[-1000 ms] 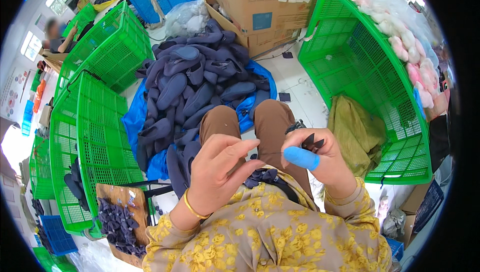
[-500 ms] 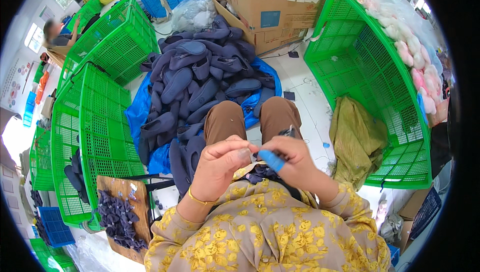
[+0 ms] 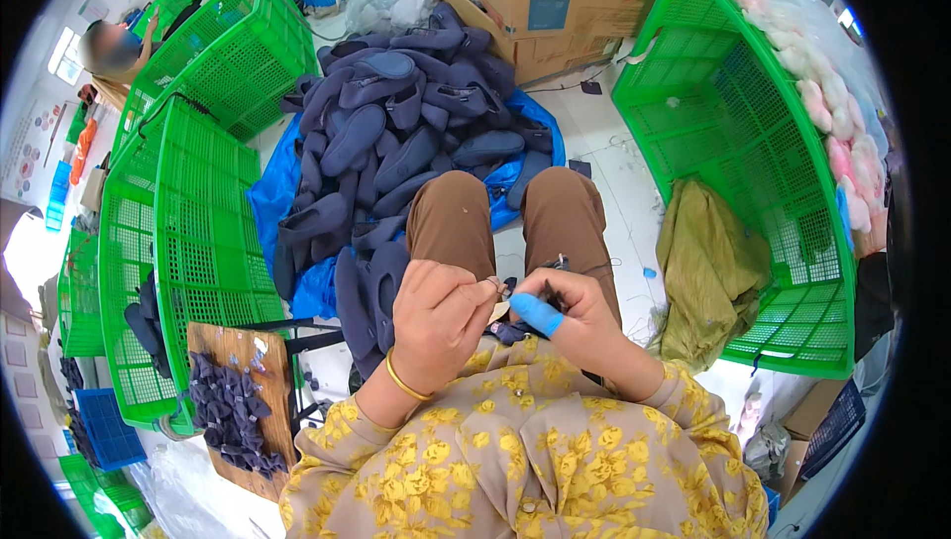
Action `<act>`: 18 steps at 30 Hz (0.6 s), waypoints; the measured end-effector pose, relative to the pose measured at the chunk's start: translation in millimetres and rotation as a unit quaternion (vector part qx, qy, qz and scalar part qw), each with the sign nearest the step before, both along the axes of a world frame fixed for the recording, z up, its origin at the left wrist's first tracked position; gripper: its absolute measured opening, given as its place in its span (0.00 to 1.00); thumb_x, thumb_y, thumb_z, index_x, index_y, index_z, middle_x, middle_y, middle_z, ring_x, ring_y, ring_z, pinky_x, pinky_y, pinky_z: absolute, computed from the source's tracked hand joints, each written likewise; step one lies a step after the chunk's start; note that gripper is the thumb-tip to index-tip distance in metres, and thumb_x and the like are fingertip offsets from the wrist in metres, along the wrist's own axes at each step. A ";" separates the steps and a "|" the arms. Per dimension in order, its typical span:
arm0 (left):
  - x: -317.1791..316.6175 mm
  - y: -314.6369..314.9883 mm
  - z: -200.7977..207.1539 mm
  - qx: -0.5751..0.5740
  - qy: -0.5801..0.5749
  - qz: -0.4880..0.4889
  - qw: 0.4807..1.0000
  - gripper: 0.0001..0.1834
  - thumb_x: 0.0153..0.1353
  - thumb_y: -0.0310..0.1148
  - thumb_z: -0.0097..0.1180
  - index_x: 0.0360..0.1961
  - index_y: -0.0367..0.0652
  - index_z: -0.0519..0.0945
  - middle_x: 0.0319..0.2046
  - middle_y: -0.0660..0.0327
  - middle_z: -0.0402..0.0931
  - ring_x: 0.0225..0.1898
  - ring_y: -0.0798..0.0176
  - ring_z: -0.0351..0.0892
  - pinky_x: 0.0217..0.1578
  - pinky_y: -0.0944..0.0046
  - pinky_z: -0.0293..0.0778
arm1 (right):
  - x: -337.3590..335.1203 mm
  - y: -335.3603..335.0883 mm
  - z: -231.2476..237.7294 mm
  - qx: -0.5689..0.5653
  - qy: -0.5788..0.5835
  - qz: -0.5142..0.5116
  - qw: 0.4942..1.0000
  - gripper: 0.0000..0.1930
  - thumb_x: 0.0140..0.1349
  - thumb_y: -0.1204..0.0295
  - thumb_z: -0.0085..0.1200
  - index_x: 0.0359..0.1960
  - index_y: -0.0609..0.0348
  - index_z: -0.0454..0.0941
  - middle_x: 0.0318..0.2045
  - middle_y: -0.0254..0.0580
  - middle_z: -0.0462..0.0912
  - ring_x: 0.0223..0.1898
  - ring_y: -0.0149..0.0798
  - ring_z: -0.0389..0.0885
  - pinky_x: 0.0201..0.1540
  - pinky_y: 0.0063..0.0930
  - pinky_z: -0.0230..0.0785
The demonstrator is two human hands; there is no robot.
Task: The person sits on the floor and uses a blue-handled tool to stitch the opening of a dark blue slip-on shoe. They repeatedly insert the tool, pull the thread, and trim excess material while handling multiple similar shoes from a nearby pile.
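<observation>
Above my lap, my left hand (image 3: 436, 319) is closed in a pinch; what its fingertips hold is too small to make out. Close beside it, my right hand (image 3: 586, 326), with blue tape around the thumb, is closed around a small dark tool (image 3: 557, 293) mostly hidden by the fingers. A small dark scrap (image 3: 508, 285) shows between the two hands. Dark fabric pieces (image 3: 509, 332) lie in my lap just under them. Beyond my knees, a large heap of dark blue slippers (image 3: 396, 133) rests on a blue plastic sheet (image 3: 269, 217).
At my left is a wooden board (image 3: 224, 339) bearing many small dark fabric bows (image 3: 233, 415). Green crates (image 3: 213, 271) line the left; another green crate (image 3: 728, 123) lies tipped at right beside an olive sack (image 3: 708, 267). Cardboard boxes (image 3: 565, 14) stand behind; a person (image 3: 114, 53) sits far left.
My left hand has turned so its back faces up, with the fingers curled in. My right hand has shifted slightly right and down. The view has tilted a little.
</observation>
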State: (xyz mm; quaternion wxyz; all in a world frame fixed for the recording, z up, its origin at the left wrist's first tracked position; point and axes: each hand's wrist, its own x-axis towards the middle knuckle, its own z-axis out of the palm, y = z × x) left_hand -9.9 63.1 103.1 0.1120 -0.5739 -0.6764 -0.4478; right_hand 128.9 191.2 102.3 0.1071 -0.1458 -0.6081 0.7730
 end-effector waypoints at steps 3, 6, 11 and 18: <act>1.4 0.3 5.7 -0.002 -0.028 0.003 1.000 0.10 0.43 0.22 0.69 0.24 0.43 0.79 0.25 0.62 0.70 0.27 0.58 0.69 0.29 0.61 0.63 | 4.3 4.2 4.9 -0.020 0.005 -0.005 1.000 0.04 0.68 0.75 0.53 0.38 0.64 0.76 0.30 0.31 0.78 0.32 0.21 0.75 0.35 0.17 0.70; 1.5 0.5 7.5 -0.016 -0.047 0.001 0.999 0.11 0.43 0.23 0.70 0.22 0.43 0.76 0.24 0.62 0.69 0.27 0.57 0.68 0.29 0.61 0.62 | 7.1 5.9 7.5 -0.015 0.026 -0.008 1.000 0.04 0.68 0.76 0.52 0.38 0.65 0.76 0.32 0.32 0.79 0.33 0.22 0.76 0.37 0.18 0.71; 1.1 0.9 7.8 -0.028 -0.082 0.000 0.996 0.15 0.38 0.20 0.73 0.19 0.41 0.75 0.22 0.61 0.69 0.26 0.60 0.68 0.25 0.65 0.62 | 8.1 5.4 4.8 -0.001 0.045 -0.016 0.999 0.03 0.68 0.77 0.52 0.38 0.64 0.76 0.31 0.32 0.78 0.32 0.22 0.75 0.36 0.18 0.69; -2.9 -3.8 9.9 -0.033 -0.370 -0.154 0.916 0.14 0.46 0.18 0.71 0.23 0.42 0.74 0.27 0.62 0.73 0.31 0.69 0.73 0.30 0.68 0.69 | 7.7 5.4 -0.2 0.046 0.008 -0.027 0.999 0.02 0.67 0.77 0.54 0.36 0.63 0.76 0.31 0.30 0.76 0.31 0.20 0.71 0.34 0.17 0.66</act>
